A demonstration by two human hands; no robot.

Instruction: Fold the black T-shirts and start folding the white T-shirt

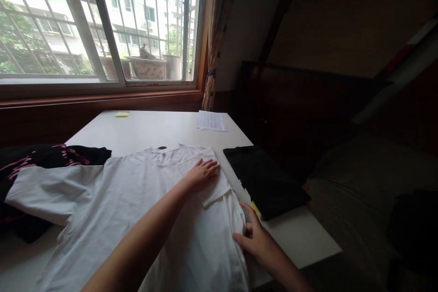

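Note:
A white T-shirt [137, 200] lies spread on the white table, its neckline toward the window. Its left sleeve reaches out to the side, while the right sleeve is folded inward over the body. My left hand [203, 173] rests flat near the right shoulder, fingers stretched out on the cloth. At the shirt's right side edge, my right hand [251, 232] grips the fabric, thumb on top and fingers at the edge. The shirt's lower end runs out of view.
Right of the shirt lies a folded black cloth [267, 182], with a small yellow item beside it. A black garment with pink print [82, 154] lies at the left. Papers [211, 121] and a yellow note [122, 114] sit toward the back of the table [160, 123], below a barred window.

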